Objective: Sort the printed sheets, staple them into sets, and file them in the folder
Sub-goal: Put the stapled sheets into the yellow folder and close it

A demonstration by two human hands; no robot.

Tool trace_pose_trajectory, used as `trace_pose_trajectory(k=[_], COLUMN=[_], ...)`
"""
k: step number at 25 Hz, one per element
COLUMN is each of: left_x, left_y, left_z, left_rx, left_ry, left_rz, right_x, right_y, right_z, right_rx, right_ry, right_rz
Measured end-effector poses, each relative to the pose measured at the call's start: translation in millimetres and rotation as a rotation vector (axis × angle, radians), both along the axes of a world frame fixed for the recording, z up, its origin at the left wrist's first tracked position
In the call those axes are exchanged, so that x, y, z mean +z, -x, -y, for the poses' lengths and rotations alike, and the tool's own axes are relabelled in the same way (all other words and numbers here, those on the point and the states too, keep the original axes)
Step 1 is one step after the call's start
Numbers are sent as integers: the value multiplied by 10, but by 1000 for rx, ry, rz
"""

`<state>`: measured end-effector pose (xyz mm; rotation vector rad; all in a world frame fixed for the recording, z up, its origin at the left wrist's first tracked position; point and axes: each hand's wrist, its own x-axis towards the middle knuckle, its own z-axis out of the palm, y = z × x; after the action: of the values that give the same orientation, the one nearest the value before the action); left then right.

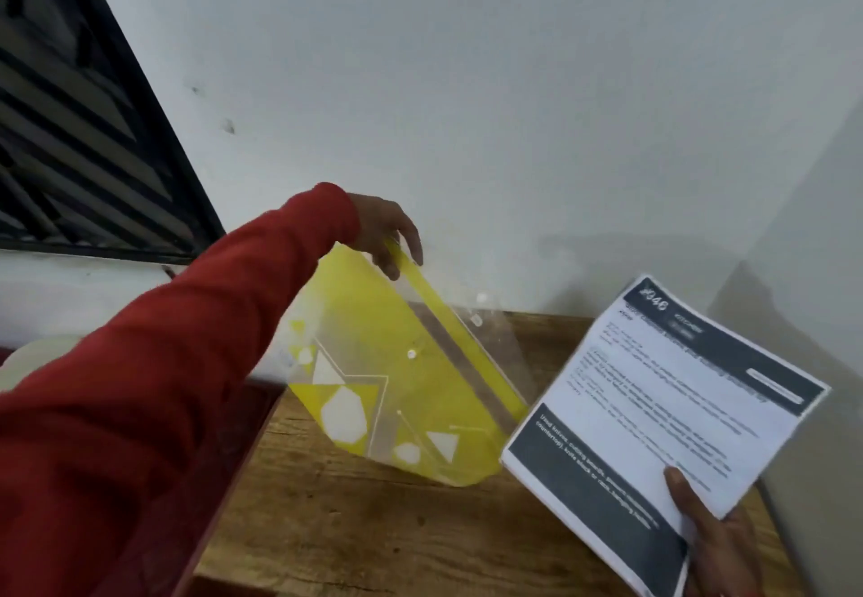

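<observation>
A yellow and clear plastic folder (397, 377) with white geometric shapes and a snap button hangs tilted above the wooden table (327, 526). My left hand (387, 237), in a red sleeve, grips its top corner at the yellow strip. The folder's clear flap stands open toward the wall. At the lower right my right hand (705, 536) holds a stack of printed sheets (654, 419), thumb on top. The top sheet has dark header and footer bands with text. The stack's left corner lies close to the folder's lower right edge.
A white wall stands right behind the table, with a second wall at the right. A dark louvred window (70, 120) fills the upper left. A pale round object (37, 358) shows at the left edge, behind my sleeve.
</observation>
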<state>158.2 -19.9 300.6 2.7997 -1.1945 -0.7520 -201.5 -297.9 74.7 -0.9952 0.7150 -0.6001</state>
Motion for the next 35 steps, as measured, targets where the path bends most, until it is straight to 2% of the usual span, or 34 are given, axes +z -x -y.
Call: trace_pose_trajectory(k=[2, 5, 7, 9, 10, 11, 13, 15, 18, 20, 22, 23, 24, 26, 28, 29, 32, 35], left_x=[-294, -905, -1334, -1784, -2036, -2294, -2719, -2976, -3043, -2999, -2946, -2923, -2895, -2895, -2966, -3016, -3087, -3068], left_y=[-137, -128, 142, 620, 897, 1162, 1552, 1697, 1618, 1550, 1549, 1577, 1629, 1760, 1914, 1982, 2128, 2176], left_z=[255, 547, 651, 651, 627, 591, 485, 384, 220, 52, -97, -140, -163, -217, -331, -382, -395, -230], left_rx=[2, 73, 231, 465, 556, 613, 639, 573, 360, 146, -35, -54, -1, 235, 470, 518, 457, 437], left_ry=[-54, -46, 150, 459, 509, 460, 216, 17, -51, -69, -86, -67, -17, 140, 210, 194, 75, 110], left_rz=[166, 588, 770, 689, 557, 408, 171, 71, 84, 105, 211, 318, 428, 554, 485, 413, 247, 179], right_x=[4, -175, -241, -289, -327, -366, -409, -436, -454, -475, -485, -492, -512, -591, -700, -741, -797, -808], right_y=[-19, -48, -40, -22, 6, 39, 90, 109, 61, 4, -44, -58, -64, -81, -76, -73, -71, -74], right_z=[-22, -66, -87, -124, -132, -131, -113, -79, -58, -91, -143, -167, -181, -201, -208, -211, -224, -180], right_rx=[16, 26, 14, 29, 30, 25, 6, -5, -9, -5, -5, -12, -17, -10, 10, 22, 82, 64], right_ry=[19, 54, 74, 80, 83, 85, 93, 107, 95, 117, 141, 149, 157, 177, 169, 168, 194, 281], right_rz=[-43, -128, -168, -190, -207, -222, -263, -299, -302, -299, -298, -295, -307, -356, -393, -413, -471, -540])
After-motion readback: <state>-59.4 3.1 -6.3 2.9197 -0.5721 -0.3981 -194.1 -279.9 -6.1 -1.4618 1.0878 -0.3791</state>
